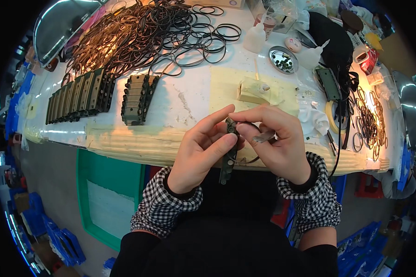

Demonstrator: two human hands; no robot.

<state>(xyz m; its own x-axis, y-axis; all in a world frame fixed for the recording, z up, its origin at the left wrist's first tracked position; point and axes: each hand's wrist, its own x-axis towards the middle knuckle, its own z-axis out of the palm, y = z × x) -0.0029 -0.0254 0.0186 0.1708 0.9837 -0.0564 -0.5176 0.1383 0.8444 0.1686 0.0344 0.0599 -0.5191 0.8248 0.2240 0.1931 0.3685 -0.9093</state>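
The single head-worn fisheye looks down and slightly forward from close above the white table (171,92).

Teal bin (108,166), red stool (369,187); blue plastic crates (71,244)

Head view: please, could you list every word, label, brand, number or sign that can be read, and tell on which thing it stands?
No text can be read with certainty.
Red packet at right: markings too blurred to read.
Pink round object: marking too small to read.
Dark strip in the left hand: no readable lettering shows.
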